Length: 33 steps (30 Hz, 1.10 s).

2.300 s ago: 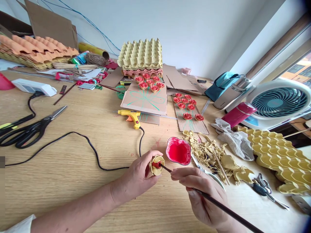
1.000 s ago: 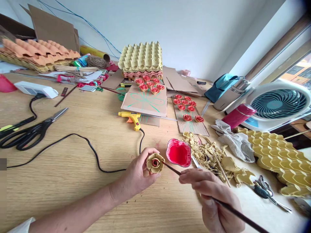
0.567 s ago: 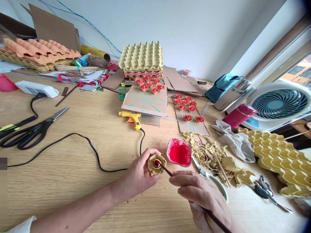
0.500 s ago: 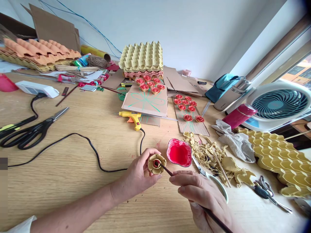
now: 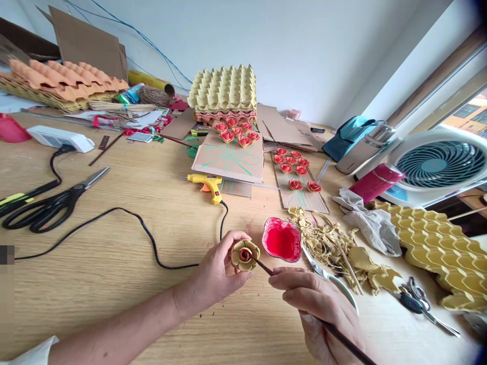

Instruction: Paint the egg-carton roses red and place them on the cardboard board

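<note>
Between the thumb and fingers of my left hand (image 5: 218,268) is a tan egg-carton flower (image 5: 240,262), its open face turned up and its centre red. My right hand (image 5: 319,304) is closed around a dark paintbrush (image 5: 337,334), with the brush tip at the flower's red centre. Just beyond my hands stands a small wavy-edged bowl of red paint (image 5: 281,241). Scissors with a pale handle (image 5: 342,289) lie partly hidden behind my right hand.
Red-painted flowers sit on cardboard pieces (image 5: 228,159) farther back. A yellow glue gun (image 5: 207,186) trails its cord across the table. Black scissors (image 5: 57,205) lie left; tan scraps (image 5: 327,243), keys (image 5: 416,299) and a yellow egg tray (image 5: 437,248) lie right.
The brush tip has shifted slightly toward the right side of the flower's centre, and my right hand has moved a little right. My left hand still holds the flower.
</note>
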Each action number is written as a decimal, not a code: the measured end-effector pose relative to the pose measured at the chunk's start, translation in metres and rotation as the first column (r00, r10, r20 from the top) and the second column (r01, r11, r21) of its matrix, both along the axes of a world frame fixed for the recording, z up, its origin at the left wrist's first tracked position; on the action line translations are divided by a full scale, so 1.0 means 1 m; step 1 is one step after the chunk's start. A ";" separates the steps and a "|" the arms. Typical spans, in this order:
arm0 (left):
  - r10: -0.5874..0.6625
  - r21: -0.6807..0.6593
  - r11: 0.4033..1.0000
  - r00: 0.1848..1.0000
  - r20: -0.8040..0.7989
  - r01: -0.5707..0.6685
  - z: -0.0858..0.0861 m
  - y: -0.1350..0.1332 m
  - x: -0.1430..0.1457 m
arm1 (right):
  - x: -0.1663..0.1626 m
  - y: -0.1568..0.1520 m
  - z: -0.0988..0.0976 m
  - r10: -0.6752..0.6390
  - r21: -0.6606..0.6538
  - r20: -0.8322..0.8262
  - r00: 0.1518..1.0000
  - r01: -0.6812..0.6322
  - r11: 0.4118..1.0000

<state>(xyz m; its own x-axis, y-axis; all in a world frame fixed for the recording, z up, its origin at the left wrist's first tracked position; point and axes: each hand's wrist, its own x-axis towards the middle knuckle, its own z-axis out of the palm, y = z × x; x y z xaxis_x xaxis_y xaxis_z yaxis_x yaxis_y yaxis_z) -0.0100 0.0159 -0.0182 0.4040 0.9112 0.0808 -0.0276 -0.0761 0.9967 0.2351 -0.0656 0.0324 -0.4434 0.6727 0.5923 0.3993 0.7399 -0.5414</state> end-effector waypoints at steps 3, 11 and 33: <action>0.002 0.014 1.000 1.000 -0.025 -0.002 0.000 0.000 0.000 | -0.004 -0.001 0.005 -0.006 0.021 0.019 1.000 0.005 1.000; 0.018 0.009 1.000 0.999 -0.037 -0.018 0.005 -0.001 0.001 | -0.005 -0.001 0.007 0.001 0.092 0.004 1.000 -0.001 0.996; 0.072 0.137 0.989 0.983 -0.170 -0.048 0.004 -0.004 0.001 | -0.004 -0.002 0.005 -0.026 0.036 0.022 0.999 0.025 0.999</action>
